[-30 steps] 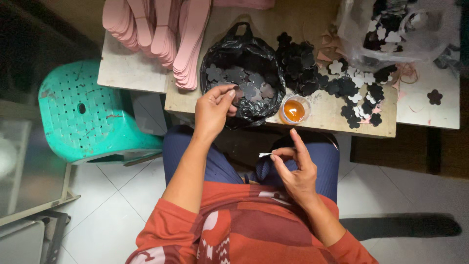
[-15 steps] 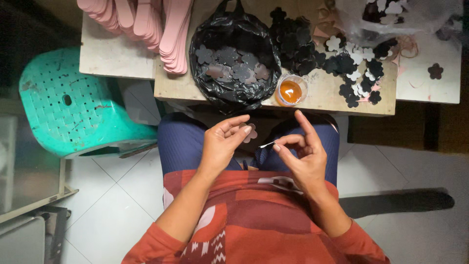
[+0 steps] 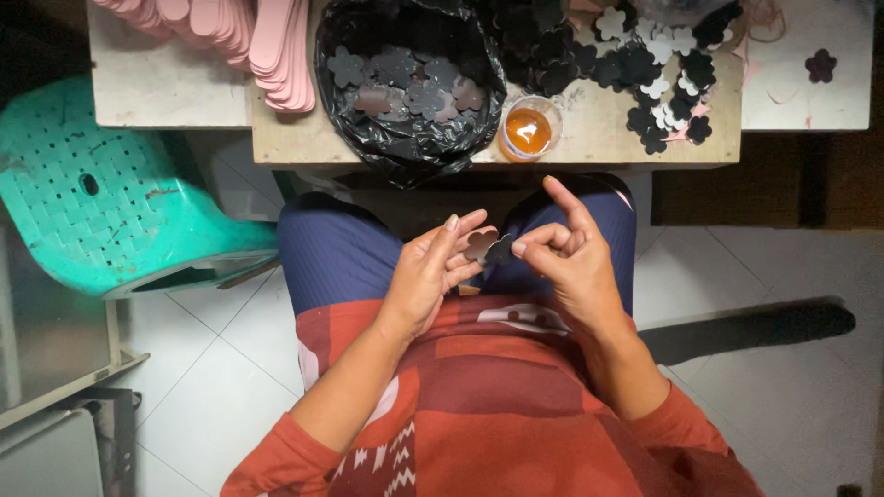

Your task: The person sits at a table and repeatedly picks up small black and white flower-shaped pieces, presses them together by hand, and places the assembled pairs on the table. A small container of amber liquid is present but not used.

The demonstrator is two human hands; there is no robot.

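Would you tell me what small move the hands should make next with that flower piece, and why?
Probably press the flower-shaped piece together: both hands, left hand and right hand, pinch it over the lap, away from the glue cup on the table.

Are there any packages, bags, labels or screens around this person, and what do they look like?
Black bag: crinkled plastic, open on the table edge above the lap, holding dark flower-shaped cutouts.
Cup: small, clear, round, right of the bag, holding something orange.
No labels, signs or screens show.
Both hands hold a flower cutout over the lap.
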